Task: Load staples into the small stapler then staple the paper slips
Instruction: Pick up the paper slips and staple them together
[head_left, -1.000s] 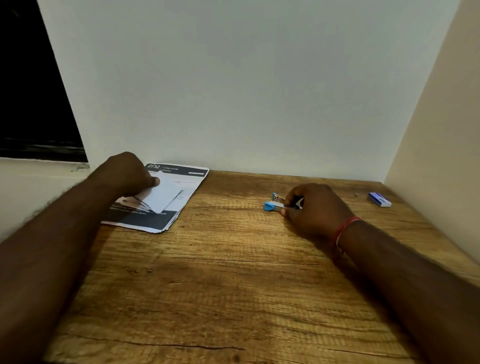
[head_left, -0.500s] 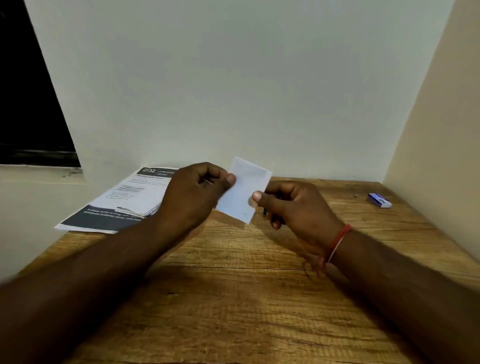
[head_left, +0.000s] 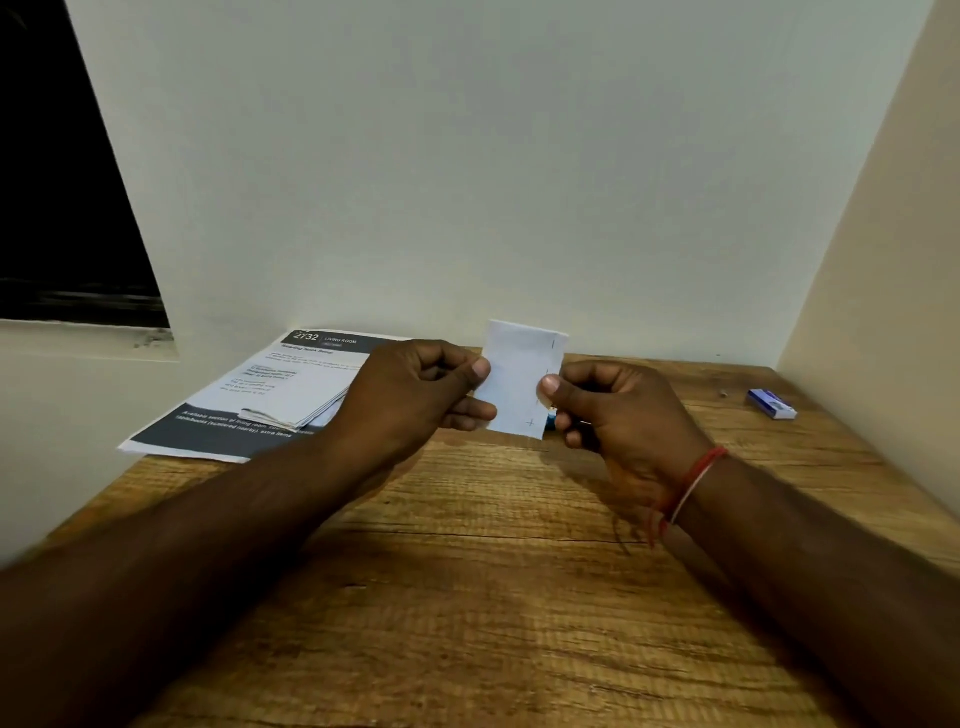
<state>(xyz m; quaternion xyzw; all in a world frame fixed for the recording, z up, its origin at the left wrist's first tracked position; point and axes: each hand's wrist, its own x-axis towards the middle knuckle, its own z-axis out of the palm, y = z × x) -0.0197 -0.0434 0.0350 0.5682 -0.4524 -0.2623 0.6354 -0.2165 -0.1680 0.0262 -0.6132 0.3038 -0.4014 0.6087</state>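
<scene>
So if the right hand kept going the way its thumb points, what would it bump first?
The paper slip it already pinches, then probably the left hand just past it; depth is hard to judge.

Surface (head_left: 493, 597): wood-grain finish, brown, matt, visibly streaked with darker grain lines and small knots; looks slightly rough.

Paper slip (head_left: 519, 379): thin white paper, matt, smooth, with faint short marks along its right edge.

Printed sheet (head_left: 260, 410) at the far left corner of the surface: white paper with dark grey printed bands, matt. Small stack of slips (head_left: 306, 410) lying on it: same plain white paper, edges slightly fanned.

Small box (head_left: 772, 404) near the far right corner: card, blue and white, faint sheen.

Wrist thread (head_left: 696, 480): red and pale cord, fibrous.

Walls (head_left: 467, 182): painted, flat, matt.
</scene>
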